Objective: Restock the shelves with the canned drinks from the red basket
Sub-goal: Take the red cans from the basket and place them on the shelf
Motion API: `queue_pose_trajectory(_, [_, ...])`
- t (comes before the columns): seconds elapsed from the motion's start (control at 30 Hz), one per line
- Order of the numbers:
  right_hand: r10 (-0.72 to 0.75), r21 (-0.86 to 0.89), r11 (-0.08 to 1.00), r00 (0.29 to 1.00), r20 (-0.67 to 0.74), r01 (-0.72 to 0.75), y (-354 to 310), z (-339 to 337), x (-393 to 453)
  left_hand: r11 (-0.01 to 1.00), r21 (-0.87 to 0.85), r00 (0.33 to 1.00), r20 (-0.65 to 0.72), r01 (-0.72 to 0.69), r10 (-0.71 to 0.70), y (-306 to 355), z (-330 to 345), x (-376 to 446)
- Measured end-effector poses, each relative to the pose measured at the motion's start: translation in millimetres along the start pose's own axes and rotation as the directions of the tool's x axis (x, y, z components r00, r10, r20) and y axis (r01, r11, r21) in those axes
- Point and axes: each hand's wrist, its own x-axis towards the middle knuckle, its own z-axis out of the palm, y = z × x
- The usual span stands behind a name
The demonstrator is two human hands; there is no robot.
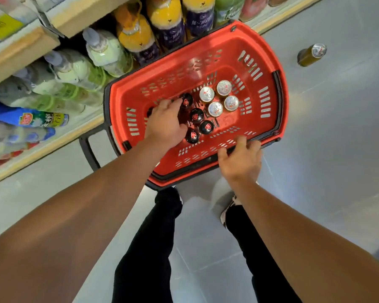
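Cans: dark-topped [196,115] just beyond the left hand [165,125], silver-topped [215,109] farther out, all upright in the basket [269,62]. Left fingers curl over one dark can, seemingly pick-up stage; grasp unconfirmed. Right hand [241,159] spread loose at the near rim. Next: lift clear toward the shelf [22,43]. Bottles [105,51] crowd it; a stray can [312,54] stands apart.

**A shop aisle, by the look of it**

I'm looking down at a shop: wooden-edged shelves [22,49] packed with rows of bottled drinks [109,53], a yellow price label [2,26], and a red plastic shopping basket [260,62] on grey floor tiles [337,149].
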Motion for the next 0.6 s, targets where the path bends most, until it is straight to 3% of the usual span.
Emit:
queue_pose_trajectory(0.13, [-0.288,0.019,0.958,0.957,0.028,0.288,-2.3,-17.9,21.6,0.989,-0.131,0.997,-0.035,0.062,-0.067,-5.3,11.6,-23.1])
queue_pose_trajectory(0.3, [-0.531,0.030,0.846,0.835,0.144,0.532,-25.0,-22.0,63.3,0.967,-0.198,0.984,-0.043,0.163,-0.175,-22.9,21.6,-35.3])
queue_pose_trajectory(0.6, [-0.687,-0.068,0.701,0.697,0.203,0.710,-63.1,22.2,137.2,0.945,-0.288,0.966,-0.156,0.156,-0.207,-51.6,61.3,14.0])
